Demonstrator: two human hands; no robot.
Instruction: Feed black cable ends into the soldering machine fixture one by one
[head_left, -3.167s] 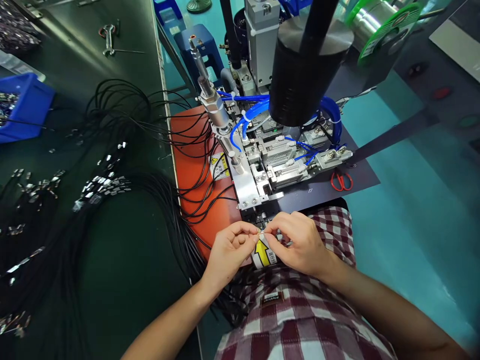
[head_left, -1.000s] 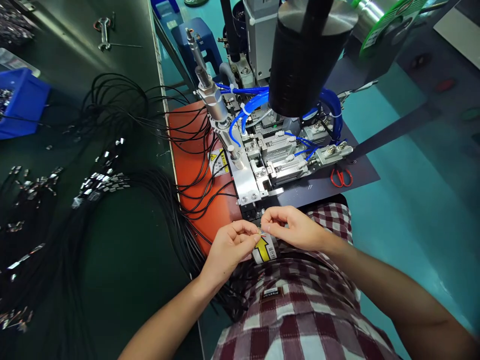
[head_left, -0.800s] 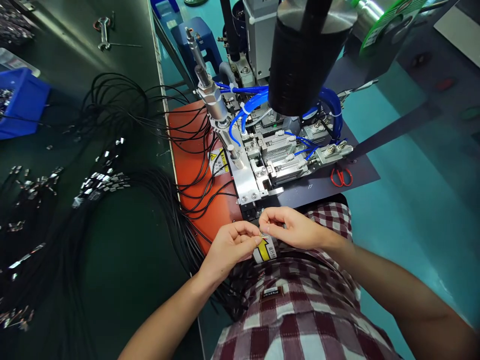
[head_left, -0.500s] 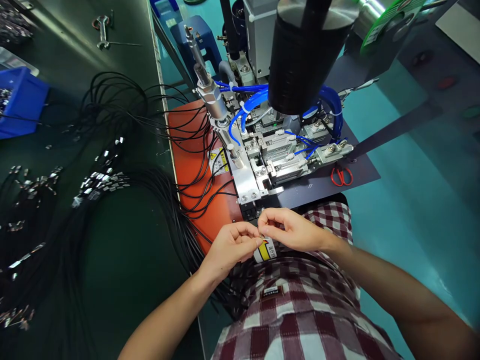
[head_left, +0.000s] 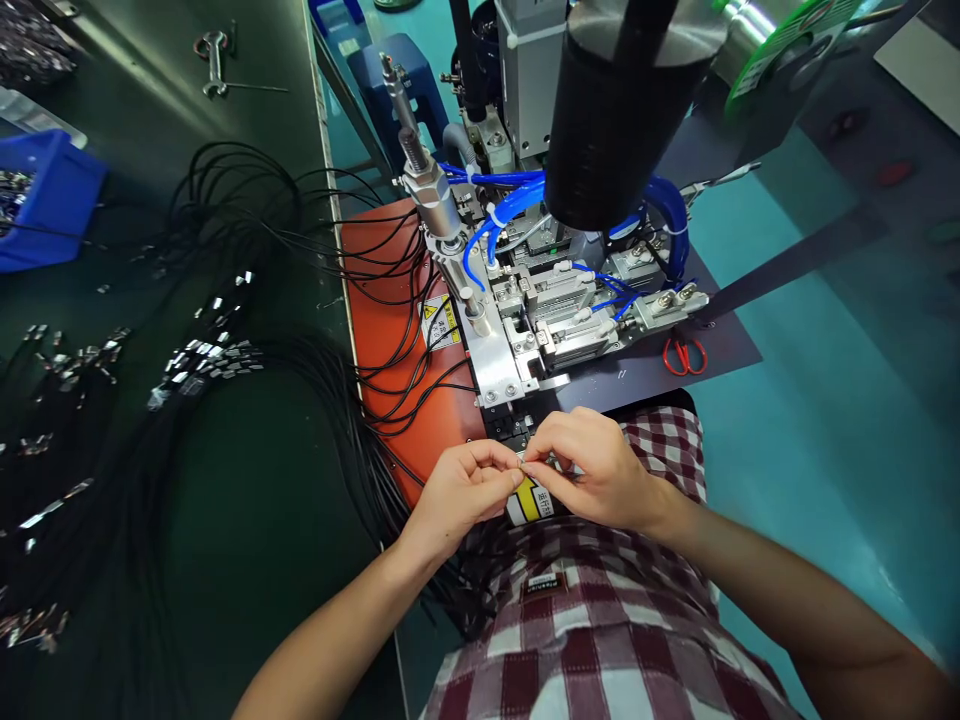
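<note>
My left hand (head_left: 469,492) and my right hand (head_left: 592,468) meet at the fingertips in front of my lap. Thumb and fingers of each are pinched together, and whatever lies between them is too small to make out. Just below the fingertips shows a white label with a yellow arrow (head_left: 529,500). Beyond the hands stands a metal machine (head_left: 555,310) with blue air tubes (head_left: 517,200). Its orange-red base plate (head_left: 405,400) lies to the left of the hands, crossed by black cables (head_left: 330,390).
On the dark table (head_left: 247,500) at left lie cable bundles with shiny metal ends (head_left: 210,360). A blue bin (head_left: 52,200) and a wrench (head_left: 215,65) are farther back. Red-handled scissors (head_left: 684,355) rest right of the machine. A black cylinder (head_left: 622,120) hangs above it.
My right hand has turned, its knuckles rising and its thumb coming down, while its fingertips stay by the left ones. My left hand is almost still. The view has shifted slightly.
</note>
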